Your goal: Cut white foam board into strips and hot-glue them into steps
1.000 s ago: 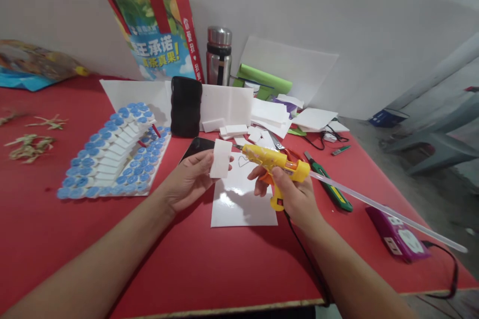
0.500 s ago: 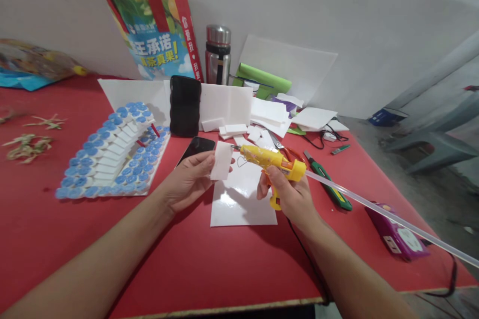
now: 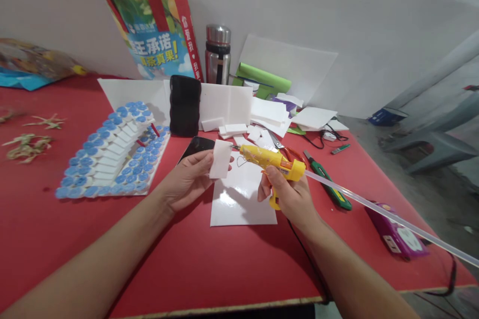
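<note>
My left hand pinches a small white rectangular foam board piece and holds it upright. In my right hand is a yellow hot glue gun, fingers wrapped round its handle. Its nozzle is at the right edge of the piece, near the top; whether it touches I cannot tell. A long clear glue stick runs out of the gun's back to the right. Beneath both hands a white board lies flat on the red table. A black phone lies just behind my left hand.
To the left stands a white stair model with blue rolled pieces. White offcuts, scissors and a green utility knife lie behind and right. A purple power strip is near the right edge. A steel flask stands at the back.
The white piece and the glue gun have shifted very slightly to the left and up. Both hands keep their grips.
</note>
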Tool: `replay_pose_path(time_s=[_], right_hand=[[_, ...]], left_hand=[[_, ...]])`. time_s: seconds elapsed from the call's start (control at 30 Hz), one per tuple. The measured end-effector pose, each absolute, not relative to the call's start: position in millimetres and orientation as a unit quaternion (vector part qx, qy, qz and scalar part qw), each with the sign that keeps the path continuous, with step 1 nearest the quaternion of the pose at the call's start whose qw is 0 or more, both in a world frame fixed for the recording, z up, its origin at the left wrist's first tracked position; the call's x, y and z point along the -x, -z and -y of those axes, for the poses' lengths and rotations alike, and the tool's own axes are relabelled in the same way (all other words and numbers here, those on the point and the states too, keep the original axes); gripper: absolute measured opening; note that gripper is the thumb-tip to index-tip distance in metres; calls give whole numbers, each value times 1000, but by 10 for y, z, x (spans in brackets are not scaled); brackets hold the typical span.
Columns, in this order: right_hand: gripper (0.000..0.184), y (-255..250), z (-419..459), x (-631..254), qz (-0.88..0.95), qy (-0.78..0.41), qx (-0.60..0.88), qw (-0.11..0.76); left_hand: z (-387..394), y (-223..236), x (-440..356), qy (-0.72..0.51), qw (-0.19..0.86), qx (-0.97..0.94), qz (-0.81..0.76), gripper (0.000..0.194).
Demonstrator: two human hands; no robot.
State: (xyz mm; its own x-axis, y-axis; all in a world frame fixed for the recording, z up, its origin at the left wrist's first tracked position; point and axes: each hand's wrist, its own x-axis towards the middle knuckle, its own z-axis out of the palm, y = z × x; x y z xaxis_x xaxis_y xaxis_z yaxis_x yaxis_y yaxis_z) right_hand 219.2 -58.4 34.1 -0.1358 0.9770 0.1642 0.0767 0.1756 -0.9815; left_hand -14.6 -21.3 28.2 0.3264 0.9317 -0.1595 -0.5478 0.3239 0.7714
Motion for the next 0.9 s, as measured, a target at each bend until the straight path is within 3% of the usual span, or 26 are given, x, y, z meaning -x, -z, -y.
replay_pose_path(time_s=[0.53,0.73,0.9], right_hand=[[50,-272,592,-2211,616,-461,459,444],[45,-244,600,-2219,624,-463,464,425],[53,-283,623,-2207,633,-440,497,399]], left_hand=[[189,-249,178,-507,746,-310,-302,51],[180,-274,171,-512,748,-306,-292,41],[171,-263,179,-519,741,-307,-294,36]])
